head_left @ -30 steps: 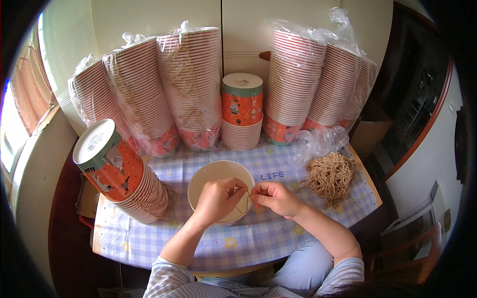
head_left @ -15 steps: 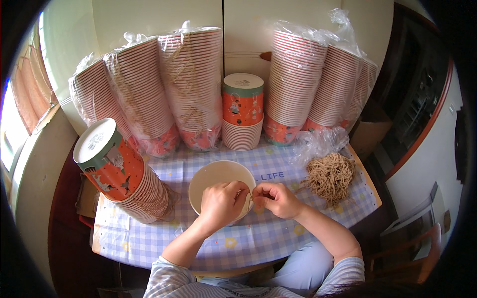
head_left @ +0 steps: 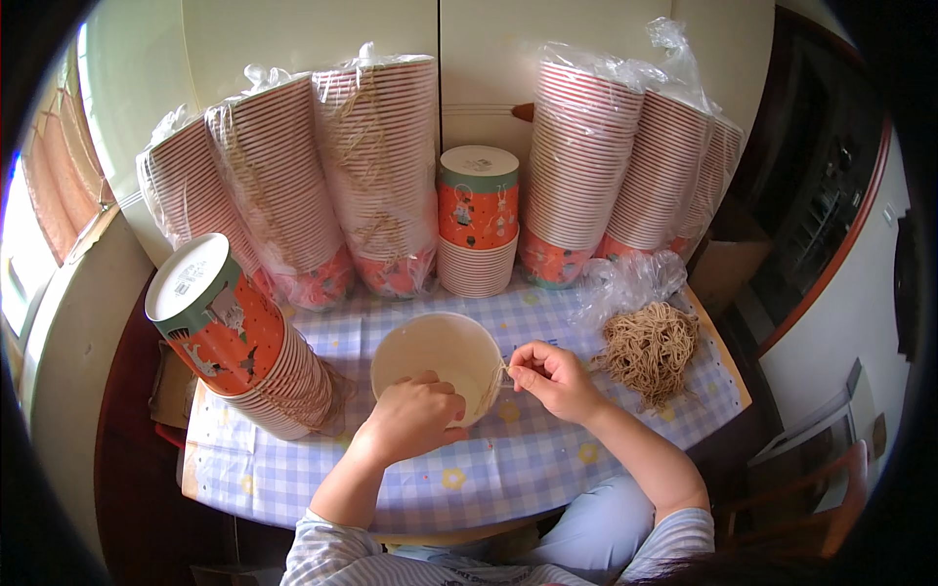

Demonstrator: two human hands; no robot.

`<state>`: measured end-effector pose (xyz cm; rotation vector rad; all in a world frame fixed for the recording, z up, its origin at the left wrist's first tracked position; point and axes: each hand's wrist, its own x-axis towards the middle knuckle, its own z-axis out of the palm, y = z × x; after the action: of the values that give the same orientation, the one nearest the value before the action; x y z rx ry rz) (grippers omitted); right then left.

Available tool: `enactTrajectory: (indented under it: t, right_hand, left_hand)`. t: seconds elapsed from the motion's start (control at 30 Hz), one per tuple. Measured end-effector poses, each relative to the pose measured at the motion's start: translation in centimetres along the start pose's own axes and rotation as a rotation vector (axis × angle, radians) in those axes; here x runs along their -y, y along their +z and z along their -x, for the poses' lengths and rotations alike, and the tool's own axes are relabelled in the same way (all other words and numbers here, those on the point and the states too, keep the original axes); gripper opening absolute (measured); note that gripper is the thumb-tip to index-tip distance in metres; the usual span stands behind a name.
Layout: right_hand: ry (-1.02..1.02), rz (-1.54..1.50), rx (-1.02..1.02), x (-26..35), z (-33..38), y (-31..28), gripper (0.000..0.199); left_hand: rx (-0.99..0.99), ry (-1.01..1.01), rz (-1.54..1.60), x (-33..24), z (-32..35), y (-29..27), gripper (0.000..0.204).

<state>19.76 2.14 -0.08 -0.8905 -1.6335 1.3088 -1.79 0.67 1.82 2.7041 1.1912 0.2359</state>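
A paper bucket [head_left: 420, 342], cream inside, stands mouth up in front of me on the table. My left hand [head_left: 415, 418] grips its near rim, fingers curled over the edge and thumb low on the outside. At the bucket's right rim, my right hand [head_left: 557, 381] pinches a thin piece of tan twine [head_left: 504, 368] between thumb and fingertips. Part of the twine hangs down along the inner right wall. To the right of that hand lies a tangled heap of similar twine strings [head_left: 649, 352].
A leaning stack of orange-and-green buckets [head_left: 220, 322] stands at the left, with twine hanging on its side. Tall plastic-wrapped bucket stacks [head_left: 376, 176] line the back, with a short upside-down stack [head_left: 479, 210] between them. A crumpled clear bag [head_left: 635, 281] lies behind the twine heap.
My left hand has left the right rim and moved left and down to the near rim. My right hand has shifted slightly right and up, still pinching the twine.
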Motion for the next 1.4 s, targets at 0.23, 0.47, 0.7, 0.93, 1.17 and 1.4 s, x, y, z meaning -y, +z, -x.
enactTrajectory:
  t: [0.23, 0.47, 0.7, 0.93, 1.17, 1.4]
  right_hand:
    - [-0.013, 0.089, 0.015, 2.1, 1.2, -0.9, 0.009]
    - [0.133, 0.154, 0.182, -0.4, 3.3, 0.6, 0.009]
    - [0.18, 0.489, 0.445, -1.9, 3.7, 4.4, 0.018]
    - [0.089, 0.594, 0.456, -5.9, 4.0, 4.9, 0.021]
    - [0.102, 0.72, 0.458, -7.2, 4.2, 5.2, 0.021]
    - [0.174, 0.766, 0.322, -5.4, 2.9, 4.4, 0.018]
  left_hand:
    - [-0.215, -0.045, -0.141, 1.3, -1.7, 1.3, 0.009]
    - [-0.573, -0.048, -0.228, 4.2, -4.4, 3.5, 0.01]
    - [-0.792, -0.074, -0.18, 5.2, -4.9, 4.8, 0.015]
    - [-0.47, -0.308, 0.895, 3.9, -1.5, 11.1, 0.016]
    - [-0.197, -0.325, 1.687, 1.6, 0.7, 14.4, 0.014]
    - [-0.181, -0.302, 1.78, 1.1, 1.4, 15.2, 0.015]
